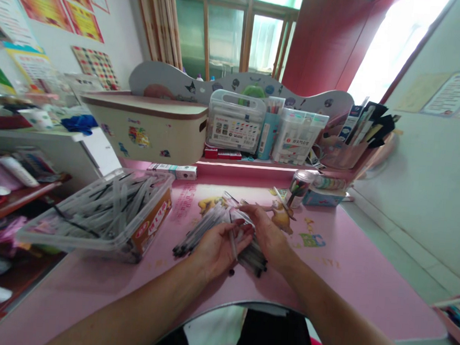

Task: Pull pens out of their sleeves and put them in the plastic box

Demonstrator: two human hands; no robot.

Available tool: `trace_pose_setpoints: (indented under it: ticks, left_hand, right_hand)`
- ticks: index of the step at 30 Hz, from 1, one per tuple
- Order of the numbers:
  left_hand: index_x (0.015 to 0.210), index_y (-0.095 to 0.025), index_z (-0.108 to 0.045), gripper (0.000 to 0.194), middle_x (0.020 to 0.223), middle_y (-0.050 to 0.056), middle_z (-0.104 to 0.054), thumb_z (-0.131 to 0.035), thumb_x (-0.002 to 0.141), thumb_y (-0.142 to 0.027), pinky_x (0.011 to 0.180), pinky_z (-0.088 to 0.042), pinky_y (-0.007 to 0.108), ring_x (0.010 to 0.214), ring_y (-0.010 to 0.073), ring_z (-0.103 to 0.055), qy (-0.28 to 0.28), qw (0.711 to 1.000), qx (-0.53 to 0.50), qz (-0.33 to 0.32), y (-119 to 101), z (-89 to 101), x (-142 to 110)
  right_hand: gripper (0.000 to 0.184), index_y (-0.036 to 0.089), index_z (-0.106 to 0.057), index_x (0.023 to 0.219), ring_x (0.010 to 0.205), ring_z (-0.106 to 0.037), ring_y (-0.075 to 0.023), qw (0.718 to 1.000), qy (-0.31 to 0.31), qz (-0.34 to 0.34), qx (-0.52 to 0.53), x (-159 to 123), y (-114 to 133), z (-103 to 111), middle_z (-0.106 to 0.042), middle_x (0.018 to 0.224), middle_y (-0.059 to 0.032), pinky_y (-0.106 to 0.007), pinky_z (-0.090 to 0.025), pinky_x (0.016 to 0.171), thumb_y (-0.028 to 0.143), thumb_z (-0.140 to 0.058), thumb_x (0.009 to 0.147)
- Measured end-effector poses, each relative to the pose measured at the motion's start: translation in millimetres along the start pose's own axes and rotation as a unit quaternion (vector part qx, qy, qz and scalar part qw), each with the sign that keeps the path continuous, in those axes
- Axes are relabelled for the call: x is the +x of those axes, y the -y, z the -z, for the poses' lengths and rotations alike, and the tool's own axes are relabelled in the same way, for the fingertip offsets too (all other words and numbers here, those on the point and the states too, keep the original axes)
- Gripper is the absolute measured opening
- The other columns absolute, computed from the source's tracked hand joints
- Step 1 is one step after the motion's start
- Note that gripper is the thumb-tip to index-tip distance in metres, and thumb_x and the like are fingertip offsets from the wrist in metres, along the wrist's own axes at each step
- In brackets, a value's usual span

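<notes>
Pens on pink desk, one prob. in L grip

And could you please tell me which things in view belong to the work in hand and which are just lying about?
Work in hand:
left hand, holding a slim clear tube
right hand
pile of tubes
probably the open tub of similar tubes

Apparently lying about:
lidded cream box
clear carry case
blue holder
</notes>
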State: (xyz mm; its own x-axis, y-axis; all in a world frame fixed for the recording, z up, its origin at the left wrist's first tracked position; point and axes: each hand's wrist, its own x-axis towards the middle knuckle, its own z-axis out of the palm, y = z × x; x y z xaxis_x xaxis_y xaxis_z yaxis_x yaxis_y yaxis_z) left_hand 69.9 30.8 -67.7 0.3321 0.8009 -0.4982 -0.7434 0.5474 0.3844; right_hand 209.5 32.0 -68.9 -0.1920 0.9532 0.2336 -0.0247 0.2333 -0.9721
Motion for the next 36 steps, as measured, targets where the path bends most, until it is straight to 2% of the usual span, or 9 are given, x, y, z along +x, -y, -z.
trace_pose_setpoints:
  ticks: [3,5,8,13,17,21,26,32,36]
  left_hand:
    - [0.092,-0.007,-0.062,0.019,0.081,0.012,-0.068,-0.047,0.083,0.002,0.065,-0.061,0.025,0.071,0.0164,-0.070,-0.036,0.997,-0.002,-0.067,-9.1,-0.8,1.3]
    - [0.088,-0.009,-0.061,0.021,0.077,0.009,-0.066,-0.046,0.082,0.005,0.055,-0.058,0.020,0.063,0.0129,-0.066,-0.047,0.992,0.000,-0.115,-17.5,-0.5,2.9]
    - [0.083,-0.011,-0.060,0.021,0.073,0.006,-0.064,-0.046,0.081,0.005,0.043,-0.048,0.016,0.051,0.0083,-0.057,-0.040,0.986,-0.003,-0.162,-30.8,1.6,5.1]
    - [0.082,-0.012,-0.058,0.019,0.068,0.003,-0.061,-0.047,0.082,0.003,0.035,-0.038,0.014,0.045,0.0067,-0.051,-0.011,0.987,-0.004,-0.161,-43.0,4.3,5.1]
    - [0.085,-0.010,-0.060,0.017,0.071,0.006,-0.064,-0.046,0.085,0.001,0.043,-0.048,0.016,0.050,0.0091,-0.059,-0.020,0.993,0.020,-0.113,-42.7,3.4,3.3]
    - [0.090,-0.006,-0.063,0.016,0.076,0.012,-0.069,-0.047,0.090,-0.004,0.055,-0.059,0.024,0.063,0.0162,-0.069,-0.021,0.996,0.068,-0.047,-35.7,1.0,0.5]
    - [0.090,-0.005,-0.064,0.016,0.076,0.011,-0.069,-0.048,0.090,-0.003,0.066,-0.062,0.028,0.065,0.0159,-0.070,0.009,0.997,0.076,0.030,-18.6,0.0,0.5]
    - [0.085,-0.009,-0.061,0.019,0.067,0.004,-0.061,-0.046,0.089,0.002,0.048,-0.052,0.015,0.052,0.0080,-0.058,-0.011,0.993,0.107,-0.037,-23.2,-8.5,-4.3]
    - [0.080,-0.012,-0.063,0.022,0.068,0.004,-0.058,-0.048,0.086,0.003,0.041,-0.041,0.012,0.049,0.0065,-0.052,0.030,0.980,0.160,-0.111,-41.3,-28.5,-38.1]
  right_hand:
    - [0.015,0.021,-0.059,0.091,0.086,-0.053,-0.0194,0.971,-0.013,0.098,-0.220,-1.4,9.7,10.1,-0.056,0.091,-0.0029,-0.034,-0.045,0.079,0.029,-0.065,0.080]
    - [0.008,0.019,-0.059,0.084,0.078,-0.051,-0.0168,0.940,0.103,0.117,-0.304,-4.5,14.6,11.2,-0.055,0.083,-0.0009,-0.031,-0.043,0.074,0.018,-0.065,0.078]
    - [0.001,0.019,-0.068,0.084,0.084,-0.054,-0.0177,0.876,0.262,0.155,-0.373,-11.2,14.5,2.7,-0.060,0.088,-0.0033,-0.030,-0.043,0.076,0.018,-0.067,0.083]
    - [0.005,0.020,-0.075,0.084,0.090,-0.056,-0.0206,0.819,0.296,0.202,-0.448,-20.1,3.8,-17.7,-0.063,0.087,-0.0047,-0.034,-0.042,0.083,0.020,-0.070,0.085]
    - [0.008,0.018,-0.070,0.077,0.086,-0.057,-0.0201,0.843,0.249,0.209,-0.429,-15.4,1.2,-17.0,-0.064,0.085,-0.0048,-0.033,-0.044,0.079,0.013,-0.067,0.083]
    - [0.016,0.019,-0.068,0.088,0.093,-0.058,-0.0212,0.904,0.081,0.219,-0.358,-3.4,2.0,-1.7,-0.065,0.092,-0.0055,-0.035,-0.046,0.086,0.007,-0.061,0.081]
    - [0.017,0.020,-0.069,0.091,0.102,-0.058,-0.0247,0.905,0.005,0.186,-0.383,0.1,-2.7,5.7,-0.066,0.100,-0.0085,-0.041,-0.045,0.092,0.010,-0.058,0.085]
    - [0.021,0.021,-0.065,0.107,0.090,-0.059,-0.0218,0.915,-0.071,0.208,-0.338,0.2,-1.5,8.5,-0.063,0.096,-0.0067,-0.035,-0.047,0.080,0.017,-0.057,0.088]
    - [0.017,0.020,-0.064,0.100,0.078,-0.056,-0.0196,0.913,-0.101,0.218,-0.329,3.4,-0.3,15.8,-0.061,0.087,-0.0050,-0.033,-0.046,0.073,0.015,-0.052,0.089]
